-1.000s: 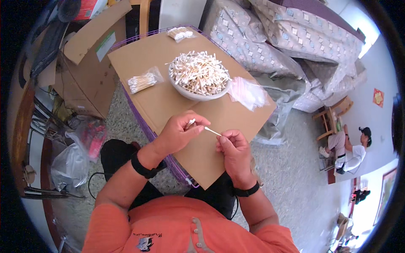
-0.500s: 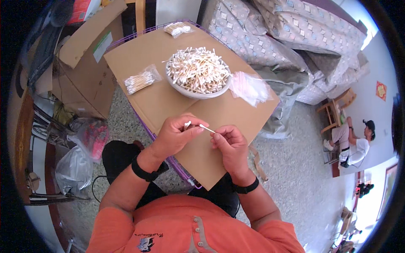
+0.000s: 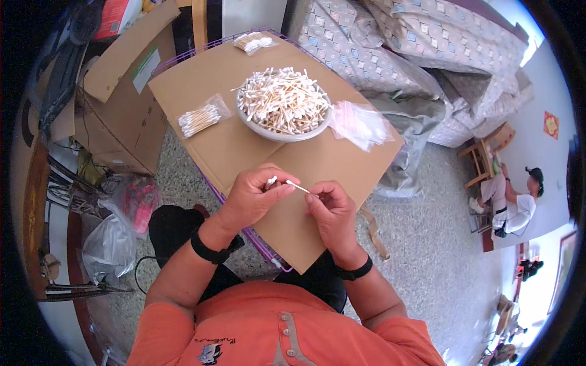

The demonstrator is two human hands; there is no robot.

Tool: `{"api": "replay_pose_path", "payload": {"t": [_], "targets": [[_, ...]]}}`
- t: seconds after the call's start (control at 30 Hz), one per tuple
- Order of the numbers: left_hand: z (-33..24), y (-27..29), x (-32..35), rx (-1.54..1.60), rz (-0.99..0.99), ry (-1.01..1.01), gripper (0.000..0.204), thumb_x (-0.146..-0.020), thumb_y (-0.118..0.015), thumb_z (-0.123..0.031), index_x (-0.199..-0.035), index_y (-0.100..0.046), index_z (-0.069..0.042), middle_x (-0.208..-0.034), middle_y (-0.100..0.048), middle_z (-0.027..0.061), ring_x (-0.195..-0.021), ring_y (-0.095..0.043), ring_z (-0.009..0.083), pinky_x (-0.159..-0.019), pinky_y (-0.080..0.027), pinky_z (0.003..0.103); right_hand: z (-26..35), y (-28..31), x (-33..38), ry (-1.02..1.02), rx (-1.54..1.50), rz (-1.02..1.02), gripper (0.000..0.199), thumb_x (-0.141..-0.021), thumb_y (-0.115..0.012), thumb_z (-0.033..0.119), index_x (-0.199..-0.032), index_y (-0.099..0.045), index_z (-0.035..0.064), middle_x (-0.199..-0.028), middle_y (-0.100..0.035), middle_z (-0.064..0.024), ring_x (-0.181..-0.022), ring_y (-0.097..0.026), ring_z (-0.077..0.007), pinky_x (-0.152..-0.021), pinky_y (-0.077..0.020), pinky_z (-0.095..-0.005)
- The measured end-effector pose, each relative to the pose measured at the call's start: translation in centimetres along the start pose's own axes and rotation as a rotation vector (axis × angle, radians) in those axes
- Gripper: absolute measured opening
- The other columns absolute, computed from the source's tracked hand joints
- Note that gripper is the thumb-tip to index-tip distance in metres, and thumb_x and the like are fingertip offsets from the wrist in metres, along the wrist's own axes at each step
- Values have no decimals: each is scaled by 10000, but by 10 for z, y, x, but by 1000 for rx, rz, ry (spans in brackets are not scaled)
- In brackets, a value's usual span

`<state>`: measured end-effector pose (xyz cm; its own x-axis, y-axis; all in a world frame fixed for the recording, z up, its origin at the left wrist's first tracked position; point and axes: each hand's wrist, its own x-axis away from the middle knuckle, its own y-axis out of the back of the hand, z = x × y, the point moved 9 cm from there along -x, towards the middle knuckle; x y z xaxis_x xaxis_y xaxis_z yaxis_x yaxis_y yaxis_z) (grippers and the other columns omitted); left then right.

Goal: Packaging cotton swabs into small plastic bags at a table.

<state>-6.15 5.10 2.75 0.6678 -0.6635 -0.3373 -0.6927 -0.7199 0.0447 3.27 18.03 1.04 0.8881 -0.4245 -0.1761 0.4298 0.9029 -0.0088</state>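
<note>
My left hand (image 3: 255, 194) is closed round cotton swabs, whose white tips (image 3: 271, 181) show between thumb and fingers. In a pinch of thumb and forefinger, my right hand (image 3: 332, 210) holds a single cotton swab (image 3: 298, 186), its free tip pointing at my left fingertips. Both hands are above the near part of a brown cardboard sheet (image 3: 293, 241). Beyond them stands a bowl (image 3: 287, 135) heaped with loose cotton swabs (image 3: 284, 100). To its left lies a clear bag of swabs (image 3: 201, 119), and another bag of swabs (image 3: 253, 43) is at the far edge. Thin clear bags (image 3: 361, 125) lie right of the bowl.
Under the cardboard is a purple wire frame (image 3: 268, 251). Cardboard boxes (image 3: 119, 122) and plastic bags (image 3: 110, 247) stand at the left. Wrapped patterned cushions (image 3: 366, 67) are piled at the far right. Another person (image 3: 516, 204) sits by a wooden chair (image 3: 482, 161) further right.
My right hand has shifted very slightly left with its swab. The left hand keeps its grip, and the bowl and bags stay where they were on the cardboard.
</note>
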Motion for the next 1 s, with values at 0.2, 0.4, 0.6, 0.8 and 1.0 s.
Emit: {"api": "replay_pose_path", "payload": {"t": [0.2,0.4,0.6,0.8,1.0], "targets": [[-2,0,1,-18,-18,-24,109,-872,-660,-81,-960,-704,-33,-799,-565,-25,-665,-445,31,-571,-355,194,-1,-1,-1,80,14,13,68,-892,-643,35,-950,-607,32,-816,-570,38,-721,-523,-29,-632,-433,-179],[-4,1,3,-19,-23,-6,106,-881,-655,-99,-944,-699,-26,-801,-578,-23,-672,-463,36,-581,-374,202,-2,-3,4,-46,81,39,42,-903,-632,51,-935,-611,32,-815,-579,29,-719,-524,-29,-635,-438,-187],[0,-2,2,-14,-27,41,78,-872,-649,-71,-911,-688,-15,-837,-611,15,-761,-540,85,-674,-424,230,4,3,2,60,13,-37,68,-907,-625,45,-949,-572,38,-826,-574,24,-707,-530,-37,-628,-446,-189],[-9,-16,-2,-265,67,-16,75,-811,-707,-72,-863,-675,-29,-785,-600,41,-672,-548,107,-581,-427,247,4,7,5,37,-146,-14,97,-903,-633,41,-972,-565,51,-861,-584,21,-751,-557,-50,-663,-465,-197],[-10,-23,-1,-328,127,-54,100,-788,-733,-77,-845,-666,-30,-763,-595,53,-638,-544,120,-553,-425,256,6,-4,4,74,-137,102,117,-891,-648,34,-985,-580,46,-865,-584,17,-745,-546,-55,-662,-454,-205]]}}
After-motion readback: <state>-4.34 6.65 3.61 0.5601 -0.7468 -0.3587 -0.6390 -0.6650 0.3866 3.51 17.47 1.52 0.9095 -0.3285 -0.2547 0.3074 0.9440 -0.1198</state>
